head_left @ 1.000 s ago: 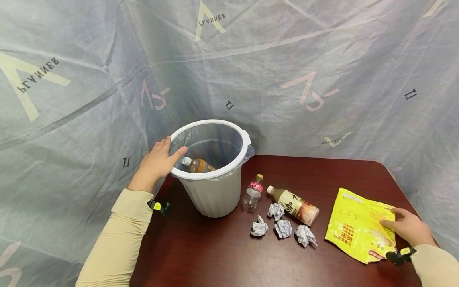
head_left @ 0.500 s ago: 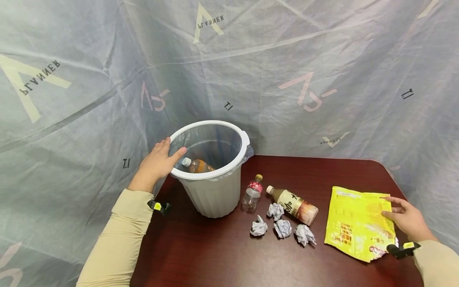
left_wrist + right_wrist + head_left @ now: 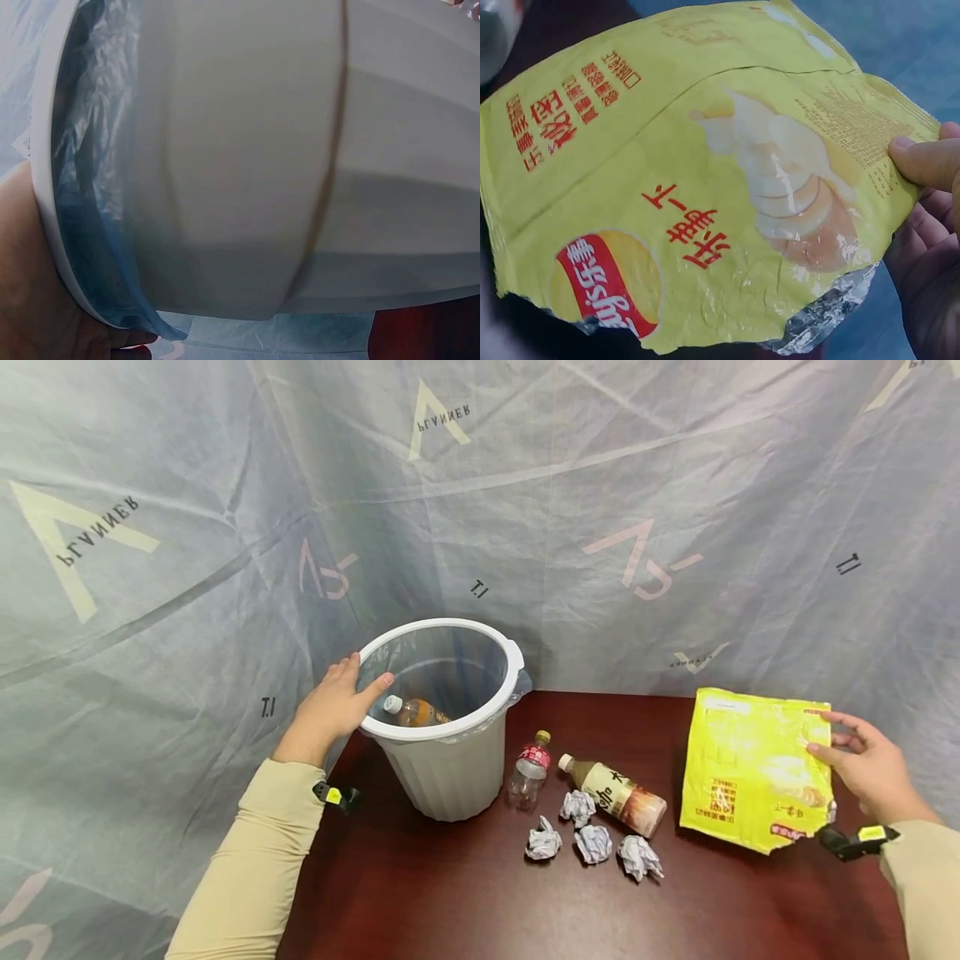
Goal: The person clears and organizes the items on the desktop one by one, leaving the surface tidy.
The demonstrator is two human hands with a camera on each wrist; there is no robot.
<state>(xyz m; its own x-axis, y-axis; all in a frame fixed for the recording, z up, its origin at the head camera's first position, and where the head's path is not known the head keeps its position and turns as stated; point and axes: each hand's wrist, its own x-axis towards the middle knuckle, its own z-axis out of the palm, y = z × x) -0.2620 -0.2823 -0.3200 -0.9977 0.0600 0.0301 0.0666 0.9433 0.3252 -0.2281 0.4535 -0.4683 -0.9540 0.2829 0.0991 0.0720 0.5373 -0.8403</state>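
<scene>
My left hand (image 3: 335, 702) holds the left rim of a white trash can (image 3: 450, 777), thumb over the inside and fingers along the outer side. A clear liner (image 3: 105, 180) hangs over that rim in the left wrist view. Inside the can lies a bottle with a white cap and orange label (image 3: 416, 712). At the right, my right hand (image 3: 873, 764) pinches the edge of a yellow Lay's chip bag (image 3: 757, 768) between thumb and fingers. The bag is raised and tilted up, its torn edge showing silver in the right wrist view (image 3: 832, 307).
Between can and bag lie a clear bottle with a red label (image 3: 531, 771), a brown-labelled drink bottle (image 3: 615, 792) and several crumpled paper balls (image 3: 594, 843). They rest on a dark red table (image 3: 480, 902). A grey printed cloth (image 3: 562, 485) hangs behind.
My right hand has lifted the chip bag off the table, moving it up and away from me. The left hand stays on the can's rim.
</scene>
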